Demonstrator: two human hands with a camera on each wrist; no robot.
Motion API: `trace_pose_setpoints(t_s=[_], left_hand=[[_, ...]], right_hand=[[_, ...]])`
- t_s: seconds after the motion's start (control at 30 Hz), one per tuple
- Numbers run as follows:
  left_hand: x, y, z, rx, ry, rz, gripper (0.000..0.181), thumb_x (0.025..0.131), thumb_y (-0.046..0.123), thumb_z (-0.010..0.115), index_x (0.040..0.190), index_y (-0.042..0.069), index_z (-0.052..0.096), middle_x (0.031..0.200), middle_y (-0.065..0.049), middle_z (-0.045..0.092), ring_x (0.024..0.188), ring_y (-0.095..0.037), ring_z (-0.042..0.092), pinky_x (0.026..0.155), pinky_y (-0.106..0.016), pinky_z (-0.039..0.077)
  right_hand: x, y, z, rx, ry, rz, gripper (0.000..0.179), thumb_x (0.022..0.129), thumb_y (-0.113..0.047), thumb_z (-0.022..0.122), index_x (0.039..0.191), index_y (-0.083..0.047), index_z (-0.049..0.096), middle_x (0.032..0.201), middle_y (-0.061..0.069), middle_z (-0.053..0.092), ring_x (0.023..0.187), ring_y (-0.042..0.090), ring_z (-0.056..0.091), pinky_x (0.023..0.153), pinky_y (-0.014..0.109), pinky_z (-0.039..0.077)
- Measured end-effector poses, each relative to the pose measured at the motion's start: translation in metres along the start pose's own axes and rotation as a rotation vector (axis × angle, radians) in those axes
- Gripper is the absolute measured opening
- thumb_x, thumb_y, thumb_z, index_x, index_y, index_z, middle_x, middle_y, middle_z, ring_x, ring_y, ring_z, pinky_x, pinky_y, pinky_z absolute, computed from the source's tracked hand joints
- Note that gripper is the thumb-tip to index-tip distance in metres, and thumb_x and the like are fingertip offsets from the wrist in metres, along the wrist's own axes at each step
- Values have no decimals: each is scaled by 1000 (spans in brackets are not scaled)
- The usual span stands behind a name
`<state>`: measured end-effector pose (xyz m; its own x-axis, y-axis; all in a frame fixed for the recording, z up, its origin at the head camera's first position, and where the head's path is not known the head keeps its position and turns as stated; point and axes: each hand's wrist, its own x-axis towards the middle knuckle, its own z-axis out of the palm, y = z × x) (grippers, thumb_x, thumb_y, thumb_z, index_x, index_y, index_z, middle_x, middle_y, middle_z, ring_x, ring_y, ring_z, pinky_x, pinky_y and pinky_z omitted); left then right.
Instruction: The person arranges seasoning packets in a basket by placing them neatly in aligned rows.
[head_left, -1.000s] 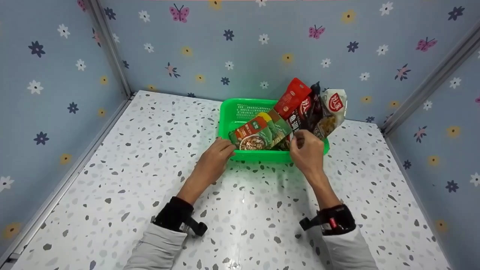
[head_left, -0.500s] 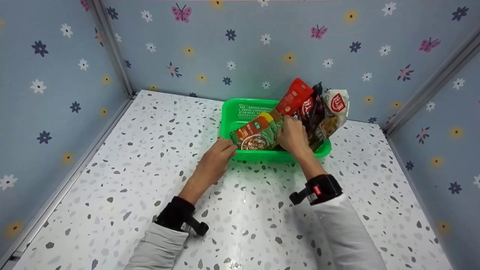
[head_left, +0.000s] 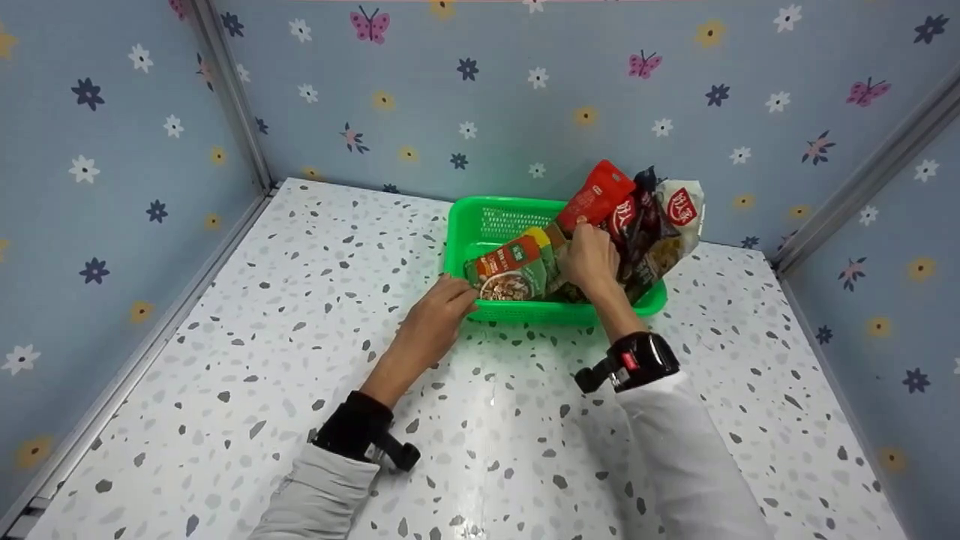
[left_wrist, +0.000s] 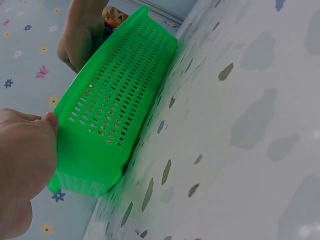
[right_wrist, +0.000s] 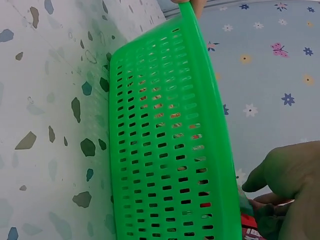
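The left hand (head_left: 439, 311) pinches the near left corner of a green plastic basket (head_left: 525, 311); in the left wrist view its thumb lies on the rim. Inside the basket, a red and green food packet (head_left: 506, 274) with a bowl picture leans at the left. Behind it is a second green packet (head_left: 553, 259), partly hidden by the right hand (head_left: 591, 259). That hand has its fingers curled at this packet's right side; its fingertips are mostly hidden in the head view. Beside it stand a red pouch (head_left: 600, 187), dark pouches (head_left: 646, 214) and a white-topped pouch (head_left: 682, 210).
The basket stands on a white speckled table (head_left: 337, 262) near the back wall (head_left: 517, 97), which has flowers and butterflies on it. Side panels rise at left and right. Black camera straps (head_left: 352, 427) circle both wrists.
The right hand has moved left and farther into the basket, from the dark pouches to the green packet. The dark pouches have shifted slightly. The left hand stays on the basket's corner.
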<state>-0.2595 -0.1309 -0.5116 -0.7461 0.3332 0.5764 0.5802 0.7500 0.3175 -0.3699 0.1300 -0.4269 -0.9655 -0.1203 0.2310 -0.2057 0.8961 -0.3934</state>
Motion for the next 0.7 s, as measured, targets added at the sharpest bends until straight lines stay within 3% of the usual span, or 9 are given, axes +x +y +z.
trace_pose_setpoints(t_s=[0.07,0.13,0.23,0.37,0.57,0.7], left_hand=[[0,0,0,3,1,1,19,109,10,72,124,0,79,125,-12,77,127,-30,73,133,-50,48],[-1,0,0,0,1,2,19,108,10,72,124,1,79,125,-11,77,127,-30,73,133,-51,48],[-2,-1,-1,-8,0,5,18,108,9,73,123,1,78,126,-12,76,127,-31,72,133,-52,48],[-2,-1,-1,-13,4,12,16,109,9,72,121,1,78,125,-12,76,127,-31,73,132,-53,48],[-1,0,-1,-12,23,38,14,110,7,70,119,1,78,122,-13,75,123,-32,73,130,-56,51],[-1,-1,0,-2,41,50,13,110,8,70,118,0,78,121,-13,75,122,-32,73,129,-56,52]], right_hand=[[0,-1,0,69,-14,-32,19,111,-5,59,116,5,74,65,4,36,56,21,29,59,38,23],[0,-1,0,149,-38,-76,22,113,-8,60,94,1,67,68,7,39,59,21,28,63,39,24],[-3,-5,0,264,-93,-138,22,114,-8,59,103,4,73,82,17,59,68,23,41,71,40,33],[-7,-16,1,325,-179,-178,38,116,-15,61,150,1,68,124,24,75,96,32,67,89,44,48],[-6,-38,11,346,-213,-243,39,115,-20,64,150,-3,71,130,22,80,106,38,79,93,51,65],[-7,-49,19,388,-233,-270,39,115,-20,63,148,-1,72,135,23,79,112,38,80,102,55,66]])
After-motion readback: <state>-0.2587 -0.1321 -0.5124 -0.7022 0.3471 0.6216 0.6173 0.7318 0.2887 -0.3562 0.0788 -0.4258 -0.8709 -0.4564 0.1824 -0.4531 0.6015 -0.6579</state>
